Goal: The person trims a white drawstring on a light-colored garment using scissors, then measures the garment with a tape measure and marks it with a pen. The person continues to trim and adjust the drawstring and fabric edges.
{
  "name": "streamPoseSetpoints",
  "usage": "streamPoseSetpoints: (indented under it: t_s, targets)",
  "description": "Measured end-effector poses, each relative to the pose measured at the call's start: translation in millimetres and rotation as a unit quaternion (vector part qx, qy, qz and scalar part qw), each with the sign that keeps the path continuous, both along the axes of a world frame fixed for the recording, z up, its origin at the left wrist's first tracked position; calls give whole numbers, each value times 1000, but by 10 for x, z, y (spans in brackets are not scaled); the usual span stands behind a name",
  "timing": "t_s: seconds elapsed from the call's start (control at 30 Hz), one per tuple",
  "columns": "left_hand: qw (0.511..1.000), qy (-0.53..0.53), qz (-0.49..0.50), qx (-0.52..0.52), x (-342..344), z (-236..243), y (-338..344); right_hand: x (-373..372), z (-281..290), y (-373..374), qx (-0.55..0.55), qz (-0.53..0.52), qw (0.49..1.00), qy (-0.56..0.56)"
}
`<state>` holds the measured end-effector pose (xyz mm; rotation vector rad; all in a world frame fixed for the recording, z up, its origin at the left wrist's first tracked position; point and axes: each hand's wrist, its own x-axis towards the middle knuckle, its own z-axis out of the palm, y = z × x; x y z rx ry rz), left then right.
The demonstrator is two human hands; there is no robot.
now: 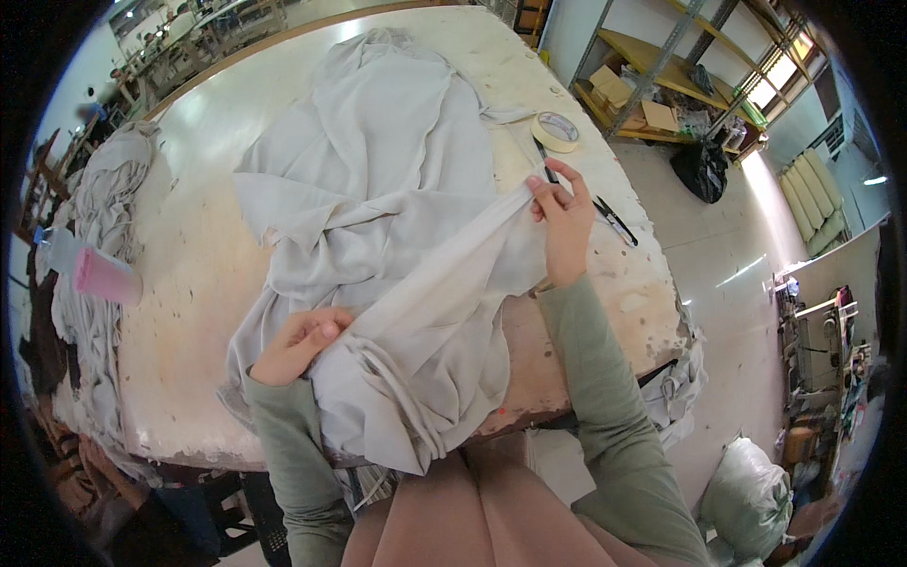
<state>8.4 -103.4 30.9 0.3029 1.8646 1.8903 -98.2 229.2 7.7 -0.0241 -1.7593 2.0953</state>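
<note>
A large piece of light grey fabric (387, 123) lies in loose folds over the table and hangs past its near edge. My left hand (300, 345) is closed on the fabric near the front, thumb pressed over the cloth. Further off to the right, my right hand (564, 213) pinches another part of the same cloth between thumb and fingers. A pale strip runs taut between the two hands. Just beyond my right hand rests a roll of cream tape (555, 132), with a dark pen-like tool partly hidden next to it. Black-handled thread snips (616, 222) lie to its right.
The worn pale table (179, 378) fills the middle. At the left, a pink-filled bottle (104, 274) stands by heaped grey cloth (104, 180). Metal shelving (652, 71) and a black bag (700, 170) are beyond the right edge; a white sack (746, 491) sits on the floor.
</note>
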Motion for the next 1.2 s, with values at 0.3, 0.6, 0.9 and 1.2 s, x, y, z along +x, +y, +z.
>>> streamPoseSetpoints:
  t_s: [0.3, 0.6, 0.9, 1.2]
  targets:
    - [977, 66, 170, -108, 479, 91, -554, -52, 9, 76, -72, 25, 997, -3]
    - [850, 119, 403, -318, 830, -61, -1011, 684, 75, -288, 339, 573, 746, 3]
    - [894, 242, -32, -377, 1533, -163, 62, 1129, -54, -455, 453, 458, 749, 154]
    - [985, 131, -115, 11, 1792, -43, -166, 625, 662, -88, 424, 569, 705, 11]
